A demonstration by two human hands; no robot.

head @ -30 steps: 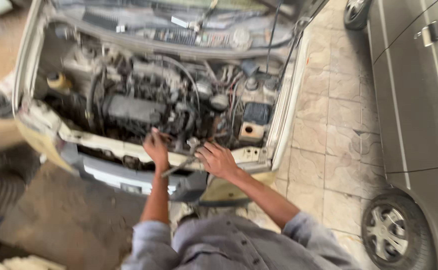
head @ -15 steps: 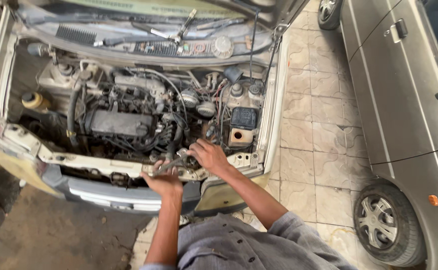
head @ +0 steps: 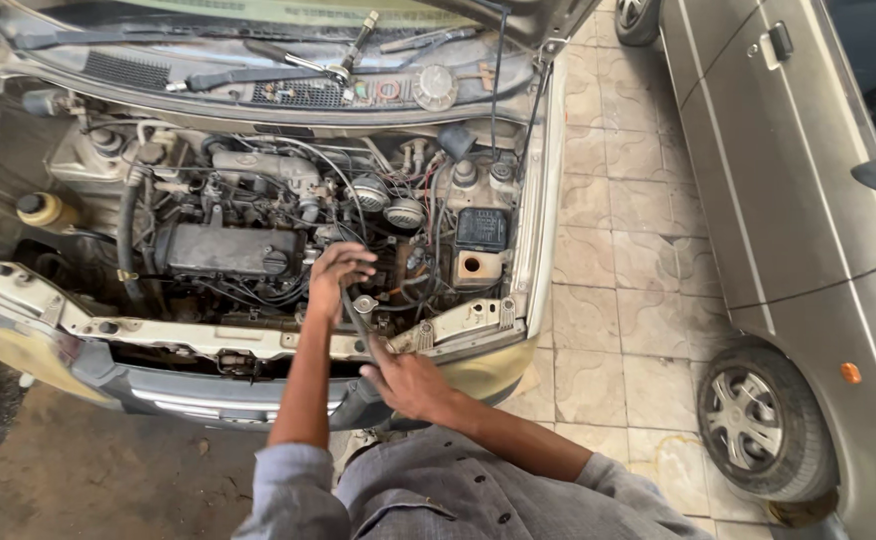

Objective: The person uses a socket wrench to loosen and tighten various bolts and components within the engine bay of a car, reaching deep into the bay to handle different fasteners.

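Observation:
I lean over the open engine bay (head: 258, 230) of an old beige car. My left hand (head: 336, 280) reaches in over the front crossmember, fingers curled around the upper end of a black hose or belt (head: 358, 312) near the engine's right side. My right hand (head: 408, 385) sits lower, at the front edge of the car, closed on the lower end of the same black strip. The black valve cover (head: 223, 250) lies just left of my left hand. A small metal cap (head: 364, 303) shows between my hands.
The raised hood (head: 518, 15) and its prop rod stand at the far side. A yellow fluid reservoir (head: 43, 210) sits at the left. A second grey car (head: 808, 250) is parked to the right across a tiled floor (head: 618, 260); its wheel (head: 758, 420) is near.
The view has swung closer over the bay. My left hand rose from the front crossmember into the engine bay, and my right hand dropped back to the car's front edge, the black strip stretched between them.

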